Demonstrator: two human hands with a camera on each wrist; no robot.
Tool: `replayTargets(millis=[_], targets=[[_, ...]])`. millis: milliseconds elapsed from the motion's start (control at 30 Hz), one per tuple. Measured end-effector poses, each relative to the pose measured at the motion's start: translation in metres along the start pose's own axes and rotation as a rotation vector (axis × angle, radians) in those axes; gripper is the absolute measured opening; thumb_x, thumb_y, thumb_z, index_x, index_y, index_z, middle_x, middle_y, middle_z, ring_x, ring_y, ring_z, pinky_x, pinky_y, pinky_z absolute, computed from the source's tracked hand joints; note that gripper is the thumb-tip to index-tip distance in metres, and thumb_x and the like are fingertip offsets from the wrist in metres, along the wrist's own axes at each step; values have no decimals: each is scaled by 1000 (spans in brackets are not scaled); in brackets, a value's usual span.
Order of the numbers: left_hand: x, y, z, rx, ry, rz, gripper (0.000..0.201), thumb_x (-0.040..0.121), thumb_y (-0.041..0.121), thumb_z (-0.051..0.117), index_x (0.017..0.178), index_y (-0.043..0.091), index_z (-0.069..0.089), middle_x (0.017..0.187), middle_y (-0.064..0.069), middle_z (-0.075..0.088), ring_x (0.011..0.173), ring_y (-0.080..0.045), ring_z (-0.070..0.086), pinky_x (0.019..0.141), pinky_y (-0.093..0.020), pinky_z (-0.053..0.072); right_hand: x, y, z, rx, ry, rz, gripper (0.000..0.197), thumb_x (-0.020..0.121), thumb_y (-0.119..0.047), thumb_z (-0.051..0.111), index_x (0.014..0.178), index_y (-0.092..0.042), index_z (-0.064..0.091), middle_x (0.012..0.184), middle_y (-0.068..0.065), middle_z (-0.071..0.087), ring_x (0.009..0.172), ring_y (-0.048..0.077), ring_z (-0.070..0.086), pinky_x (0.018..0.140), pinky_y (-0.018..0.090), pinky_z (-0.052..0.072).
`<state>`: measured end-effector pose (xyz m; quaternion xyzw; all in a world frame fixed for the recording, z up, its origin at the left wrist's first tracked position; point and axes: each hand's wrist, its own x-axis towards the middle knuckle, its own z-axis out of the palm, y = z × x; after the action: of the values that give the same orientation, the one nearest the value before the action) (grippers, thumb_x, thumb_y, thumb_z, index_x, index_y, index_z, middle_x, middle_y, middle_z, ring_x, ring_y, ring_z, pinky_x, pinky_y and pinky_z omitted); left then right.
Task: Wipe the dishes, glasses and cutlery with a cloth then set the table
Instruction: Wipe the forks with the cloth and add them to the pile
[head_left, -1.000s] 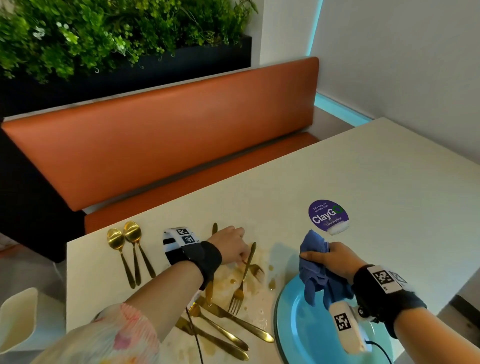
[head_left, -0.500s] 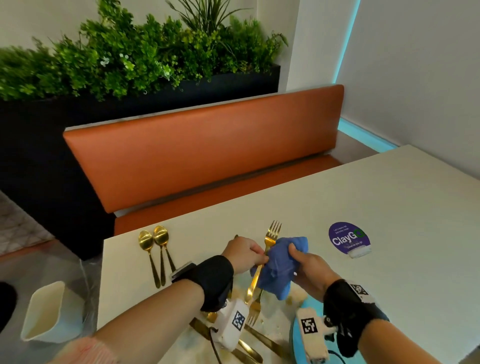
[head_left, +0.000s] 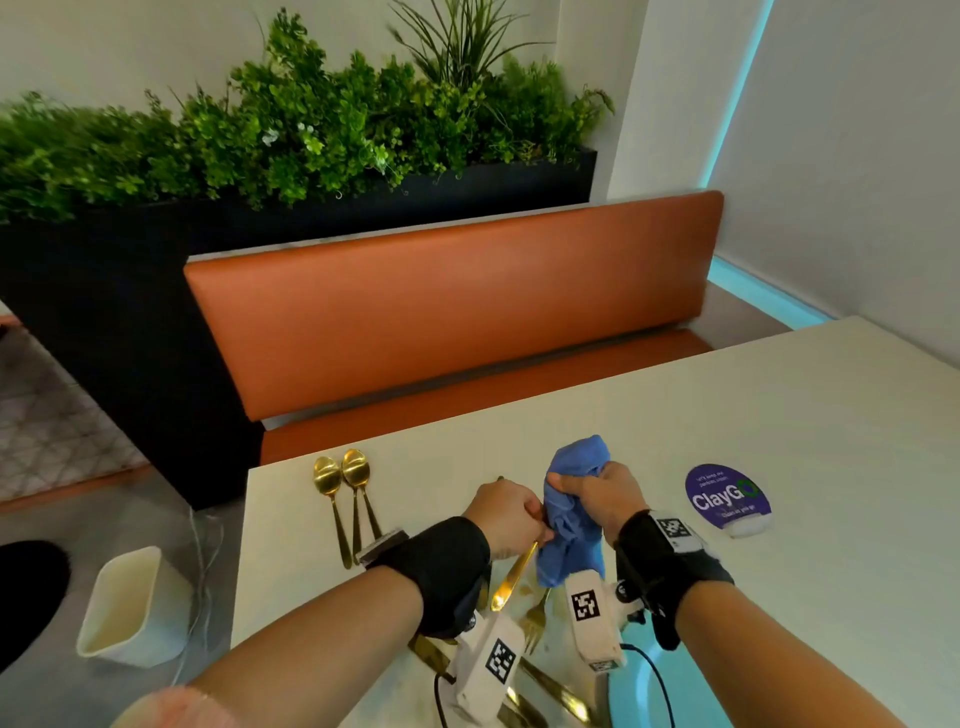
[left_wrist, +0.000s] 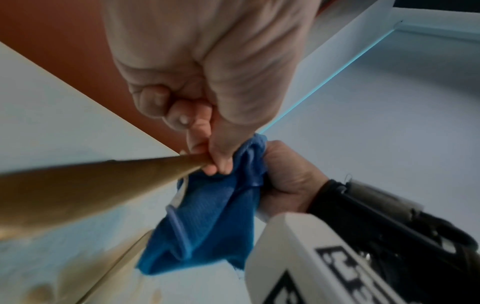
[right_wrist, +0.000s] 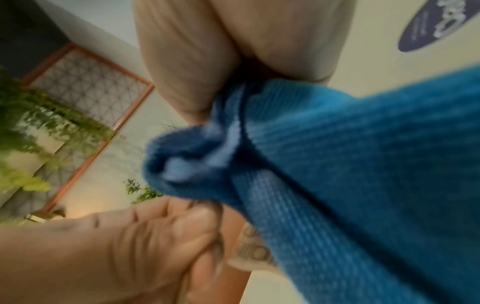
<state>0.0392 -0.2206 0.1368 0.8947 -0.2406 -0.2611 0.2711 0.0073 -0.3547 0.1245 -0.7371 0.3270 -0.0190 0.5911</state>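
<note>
My left hand (head_left: 511, 512) grips a gold fork (head_left: 513, 576) by the middle of its handle and holds it above the table, the handle end pointing back at me. My right hand (head_left: 597, 488) grips a blue cloth (head_left: 571, 540) bunched round the fork's upper end, so the tines are hidden. The left wrist view shows the left hand (left_wrist: 207, 86) pinching the gold handle (left_wrist: 91, 185) right next to the cloth (left_wrist: 215, 216) and the right hand (left_wrist: 288, 176). In the right wrist view the cloth (right_wrist: 337, 185) fills most of the picture below the right hand (right_wrist: 207, 51).
Two gold spoons (head_left: 343, 478) lie side by side at the table's far left. Another gold fork (head_left: 532, 621) and gold knives (head_left: 556, 688) lie on a stained patch under my wrists, beside a light blue plate (head_left: 644, 691). A purple sticker (head_left: 727, 496) sits to the right. A cream container (head_left: 135, 608) stands on the floor.
My left hand lifted a fork off the table and my right hand brought the cloth across from the plate. The cloth has since slid up over the tines.
</note>
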Motion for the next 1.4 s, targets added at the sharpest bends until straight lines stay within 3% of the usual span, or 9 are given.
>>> replayTargets(millis=[100, 233, 333, 533, 667, 833, 967, 1167, 1400], targets=[[2, 2, -6, -18, 9, 3, 20, 85, 19, 63, 95, 5, 73, 101, -15, 70, 80, -16, 51, 63, -22, 38, 1, -9, -4, -139, 17, -59, 52, 83, -15, 67, 46, -13, 31, 25, -8, 33, 45, 17, 33, 46, 24, 28], [7, 6, -12, -35, 36, -18, 18, 86, 19, 62, 97, 9, 73, 102, -11, 70, 83, -16, 52, 74, -23, 39, 3, -18, -4, -357, 85, -184, 38, 89, -28, 60, 56, -17, 43, 68, 8, 53, 72, 24, 52, 65, 28, 39], [9, 9, -14, -75, 51, -28, 16, 87, 19, 60, 92, 10, 73, 90, -9, 64, 83, -17, 52, 74, -23, 39, 1, -22, -3, -410, 169, -198, 41, 92, -33, 54, 56, -20, 39, 68, 8, 50, 74, 24, 50, 67, 27, 36], [7, -4, -14, -113, 74, -80, 22, 89, 26, 61, 95, 9, 73, 102, -8, 69, 90, -19, 58, 79, -25, 43, 13, -23, -34, -167, 337, -108, 49, 89, -39, 56, 96, 9, 61, 88, 23, 60, 89, 36, 59, 76, 35, 43], [7, -19, -22, -206, 193, -129, 24, 91, 28, 59, 98, 9, 72, 97, -6, 68, 88, -16, 57, 80, -24, 42, 13, -14, -45, 225, 87, 32, 40, 85, -33, 63, 95, 6, 63, 83, 18, 65, 83, 30, 60, 84, 46, 50], [6, 4, -18, -116, 213, -8, 24, 93, 20, 50, 99, 7, 70, 105, -13, 69, 98, -28, 61, 77, -25, 42, -10, -10, 2, 184, -215, 73, 34, 87, -35, 60, 87, -2, 65, 89, 18, 69, 84, 28, 64, 87, 41, 51], [3, 7, -13, -133, 261, 35, 25, 94, 14, 43, 100, 6, 66, 105, -14, 67, 82, -18, 51, 70, -19, 34, -4, -11, 7, 221, -165, 55, 30, 84, -31, 65, 80, -2, 65, 88, 20, 68, 86, 32, 63, 90, 48, 50], [-1, 9, -7, -321, 251, 53, 26, 97, 22, 44, 110, 10, 64, 109, -10, 67, 89, -19, 58, 77, -23, 45, 5, -19, 5, 260, -51, 3, 24, 84, -31, 66, 78, -8, 64, 82, 17, 66, 83, 33, 61, 88, 50, 50], [-6, -15, 13, -364, 13, -25, 36, 99, 26, 42, 73, 15, 64, 90, -1, 65, 88, -15, 56, 81, -21, 41, 19, -26, -8, 316, 46, 13, 40, 81, -41, 66, 80, -2, 64, 90, 28, 65, 84, 39, 61, 87, 55, 49]])
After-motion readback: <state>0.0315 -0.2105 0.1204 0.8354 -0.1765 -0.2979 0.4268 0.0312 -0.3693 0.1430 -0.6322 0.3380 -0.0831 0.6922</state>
